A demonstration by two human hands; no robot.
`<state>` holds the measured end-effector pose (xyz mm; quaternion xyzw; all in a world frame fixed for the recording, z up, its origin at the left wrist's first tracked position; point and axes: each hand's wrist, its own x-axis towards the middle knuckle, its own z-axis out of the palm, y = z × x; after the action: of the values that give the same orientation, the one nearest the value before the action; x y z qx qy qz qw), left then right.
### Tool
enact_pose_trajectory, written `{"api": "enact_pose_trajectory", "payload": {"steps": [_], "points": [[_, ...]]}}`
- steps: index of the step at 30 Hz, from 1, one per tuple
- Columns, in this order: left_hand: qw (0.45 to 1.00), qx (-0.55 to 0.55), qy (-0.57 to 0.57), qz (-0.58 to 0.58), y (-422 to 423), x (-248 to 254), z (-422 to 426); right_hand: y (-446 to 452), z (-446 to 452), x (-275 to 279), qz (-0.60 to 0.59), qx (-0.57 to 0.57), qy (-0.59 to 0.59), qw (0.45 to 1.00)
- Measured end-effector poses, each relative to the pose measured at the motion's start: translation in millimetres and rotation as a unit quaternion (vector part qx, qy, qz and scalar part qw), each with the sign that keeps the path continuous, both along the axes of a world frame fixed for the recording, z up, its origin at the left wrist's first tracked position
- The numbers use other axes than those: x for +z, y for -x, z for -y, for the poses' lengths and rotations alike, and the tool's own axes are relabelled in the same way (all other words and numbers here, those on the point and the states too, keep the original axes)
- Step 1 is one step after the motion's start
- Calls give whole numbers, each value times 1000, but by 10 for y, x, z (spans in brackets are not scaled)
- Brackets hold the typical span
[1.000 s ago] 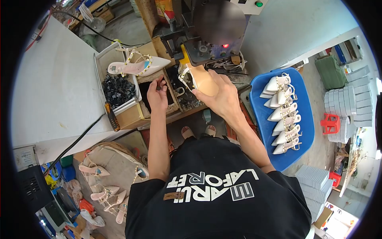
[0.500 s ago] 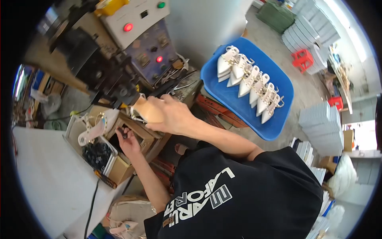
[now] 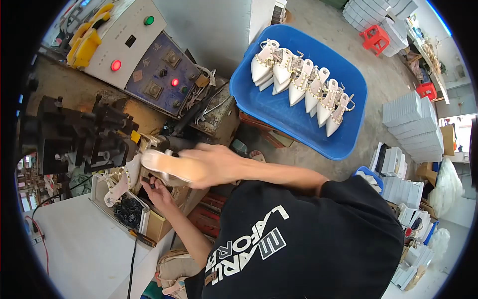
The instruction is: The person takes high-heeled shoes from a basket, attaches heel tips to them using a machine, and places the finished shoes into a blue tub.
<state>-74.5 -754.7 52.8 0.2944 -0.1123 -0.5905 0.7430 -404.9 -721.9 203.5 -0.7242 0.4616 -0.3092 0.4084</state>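
My right hand (image 3: 219,164), smeared by motion, is wrapped round a shoe (image 3: 172,167) with its tan sole turned up. The shoe is beside the black metal head of a machine (image 3: 92,137). Below it, my left hand (image 3: 160,195) has its fingers pinched on a small dark piece (image 3: 148,180), too small to name. That hand is at the edge of a box beside a white tray (image 3: 134,230), which holds a heap of small black pieces (image 3: 128,212). A white studded strappy shoe (image 3: 118,188) lies at the tray's far end.
A blue tub (image 3: 298,142) at the upper right holds several white pointed studded shoes (image 3: 298,89). The control panel (image 3: 159,74) has lit red buttons. A screwdriver-like tool with an orange-black handle (image 3: 143,238) lies by the tray. Stacked white boxes (image 3: 413,119) and a red stool (image 3: 374,40) stand beyond.
The shoe in my right hand has come away from the machine head, towards my body. My left hand stays near the box with the dark piece. The camera view has shifted.
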Motion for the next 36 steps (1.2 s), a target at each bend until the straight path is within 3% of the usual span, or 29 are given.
{"api": "enact_pose_trajectory", "payload": {"steps": [1,3,5,6,7,9,11,13,14,15,17,18,19,21,22,23,24,25,26,28,29,30,31,32,33,34,35,36], "points": [[1000,6,-20,18,-13,0,-13,205,-158,-152,88,-23,31,995],[1000,1,-17,19,132,217,-50,804,-451,50,219,-122,-105,962],[997,64,-42,-2,185,263,-72,1539,-582,26,131,-263,-4,956],[995,68,-68,5,140,293,-43,1752,-612,147,314,-344,-112,878],[995,71,-70,9,180,423,26,2091,-559,-48,324,-373,-33,869],[972,72,-30,221,350,772,255,2576,-249,-59,-38,-469,30,882],[931,94,-32,350,360,875,570,2901,151,-437,-243,-493,103,829],[863,158,-3,479,701,1096,807,3148,576,-1020,-294,-486,76,820],[775,180,-8,606,789,1121,874,3207,762,-1292,-349,-485,48,800],[669,200,-19,716,839,1145,922,3228,896,-1505,-345,-457,-8,820],[642,202,43,738,889,1155,902,3158,1015,-1688,-344,-406,-83,843],[623,146,48,767,861,1254,853,3320,1099,-2045,-373,-397,-64,836],[604,89,48,791,831,1353,792,3384,1039,-2117,-361,-371,63,853],[626,27,53,777,811,1406,745,3292,964,-1728,-427,-343,-25,837],[608,29,84,789,783,1343,749,3228,935,-1591,-545,-269,-26,793],[579,52,113,806,776,1295,771,2951,831,-1289,-432,-367,26,823],[584,66,96,803,782,1254,747,2655,749,-1122,-379,-385,192,819],[591,139,122,785,835,1259,741,2344,695,-950,-328,-333,236,852],[640,144,82,750,885,1265,646,2013,580,-886,-206,-270,182,923],[659,197,2,726,1062,1250,331,1470,207,-1027,-198,-116,110,967],[659,215,-8,721,1164,1232,119,1297,-4,-1288,-158,-43,44,985],[713,201,-2,672,1290,1187,-159,1265,-169,-1688,-175,41,-1,984],[762,182,10,621,1443,1116,-442,1192,-307,-2007,-252,96,-112,956],[772,155,-30,616,1576,1056,-789,1271,-404,-2616,-272,130,-211,930],[779,127,-69,610,1652,997,-1155,1182,-454,-2892,-268,140,-217,928],[776,136,-135,601,1674,927,-1476,1202,-467,-3390,-212,238,-219,922],[770,143,-200,589,1638,939,-1784,1590,-512,-4824,-152,330,-218,906],[727,142,-298,602,1520,967,-2102,2506,-738,-5725,-142,332,-226,905]]}}
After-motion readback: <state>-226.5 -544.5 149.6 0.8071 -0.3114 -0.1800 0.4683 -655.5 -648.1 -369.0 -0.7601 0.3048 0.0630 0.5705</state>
